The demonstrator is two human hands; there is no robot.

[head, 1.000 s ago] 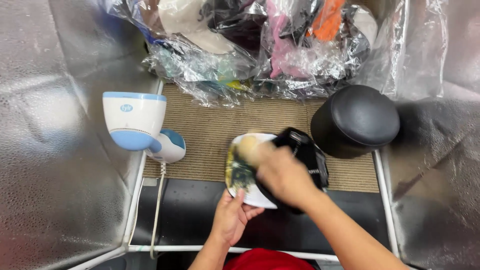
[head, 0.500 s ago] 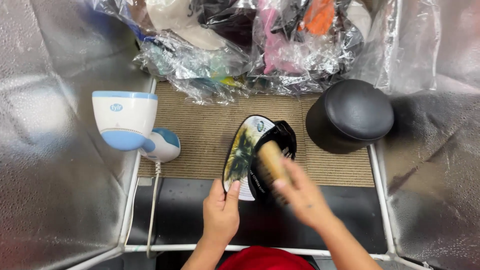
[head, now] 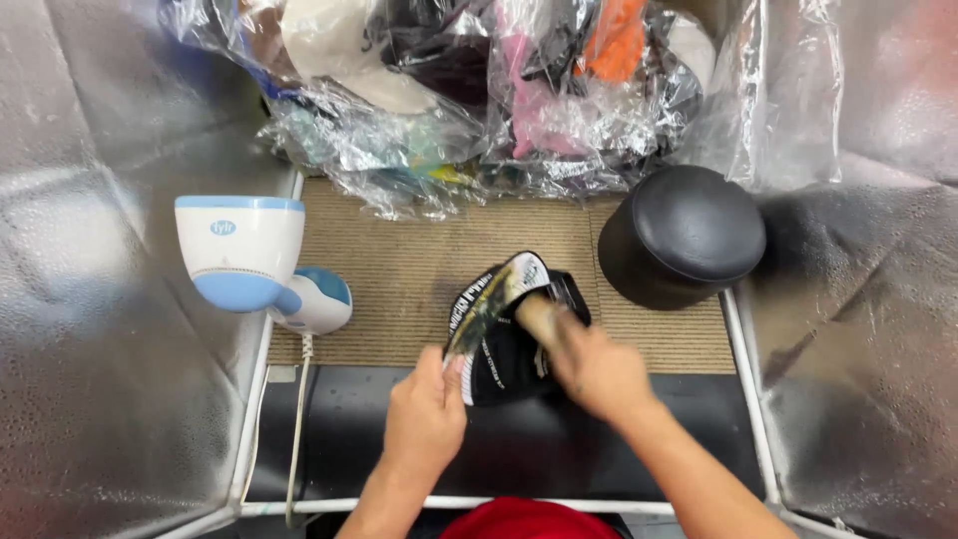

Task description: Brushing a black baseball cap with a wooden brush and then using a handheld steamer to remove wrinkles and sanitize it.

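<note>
At centre of the tabletop (head: 399, 269), on the tan mat: one black cap (head: 504, 344), tilted on edge with its patterned brim uppermost. Left hand (head: 424, 419), grip closed, pinches the brim's near edge. Right hand (head: 594, 369), grip closed round a pale brush handle (head: 534, 314), pressed against the crown. Brushing appears under way, not finished. Adjacent: white-and-blue steamer (head: 244, 255), black dome form (head: 684, 235), bagged caps (head: 479, 90) behind.
</note>
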